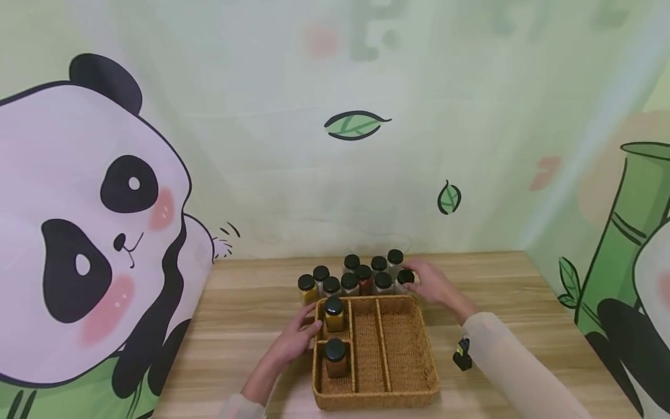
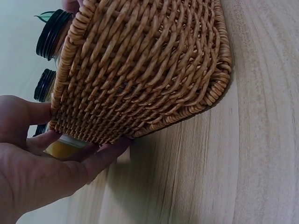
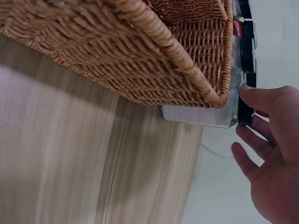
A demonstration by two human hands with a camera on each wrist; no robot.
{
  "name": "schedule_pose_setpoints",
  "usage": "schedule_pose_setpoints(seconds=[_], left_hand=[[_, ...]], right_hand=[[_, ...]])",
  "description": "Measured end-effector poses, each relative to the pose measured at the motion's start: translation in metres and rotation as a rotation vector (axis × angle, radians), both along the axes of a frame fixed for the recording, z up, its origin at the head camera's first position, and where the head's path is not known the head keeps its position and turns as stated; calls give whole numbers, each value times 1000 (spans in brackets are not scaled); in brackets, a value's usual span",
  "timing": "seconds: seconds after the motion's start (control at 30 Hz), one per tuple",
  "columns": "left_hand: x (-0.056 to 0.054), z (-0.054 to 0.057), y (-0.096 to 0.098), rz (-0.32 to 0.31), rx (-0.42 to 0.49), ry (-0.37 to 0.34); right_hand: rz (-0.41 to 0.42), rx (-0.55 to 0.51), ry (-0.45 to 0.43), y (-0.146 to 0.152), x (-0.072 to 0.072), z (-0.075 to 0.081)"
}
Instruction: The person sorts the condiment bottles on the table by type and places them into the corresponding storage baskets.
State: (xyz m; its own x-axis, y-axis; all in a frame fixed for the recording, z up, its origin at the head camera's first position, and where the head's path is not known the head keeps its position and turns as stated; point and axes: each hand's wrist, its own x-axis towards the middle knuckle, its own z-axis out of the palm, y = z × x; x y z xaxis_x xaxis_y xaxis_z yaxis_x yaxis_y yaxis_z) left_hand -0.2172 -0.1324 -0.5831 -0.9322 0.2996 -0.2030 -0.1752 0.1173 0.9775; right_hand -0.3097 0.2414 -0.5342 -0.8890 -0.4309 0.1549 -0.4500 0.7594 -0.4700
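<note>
A wicker basket (image 1: pixel 377 400) with compartments stands on the table. At its far left corner, my left hand (image 1: pixel 298 336) grips it, thumb at the rim and fingers against the outer weave (image 2: pixel 135 70). Two black-lidded jars sit in the left compartments: one with yellow contents (image 1: pixel 334 320) at the back, one with brown contents (image 1: pixel 336 365) in front. Beyond the far right corner, my right hand (image 1: pixel 434 285) pinches the black lid (image 1: pixel 405 276) of a clear jar with white contents (image 3: pixel 196 115). That jar stands close behind the basket, partly hidden by it.
Several more black-lidded jars crowd behind the basket, including one with red contents (image 1: pixel 364 284) and a yellow one (image 1: pixel 307 290) at the left end. A small black object (image 1: pixel 463 354) lies beside the right sleeve. A printed panda backdrop (image 1: pixel 272 174) rises behind the table.
</note>
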Motion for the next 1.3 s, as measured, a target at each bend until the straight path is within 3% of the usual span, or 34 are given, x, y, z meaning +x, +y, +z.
schedule_pose_setpoints(seconds=[0.2, 0.53, 0.77, 1.03, 1.3], left_hand=[[0, -1, 1, 5, -5, 2], [-2, -2, 5, -21, -7, -6], [-2, -1, 8, -22, 26, -17], [-3, -1, 5, -16, 14, -21], [-4, -5, -1, -5, -8, 1]], right_hand=[[5, 0, -41, 3, 1, -8], [-47, -81, -21, 12, 1, -17], [-81, -83, -13, 16, 3, -16], [-113, -140, 7, 26, 7, 6], [-124, -219, -2, 38, 12, 52]])
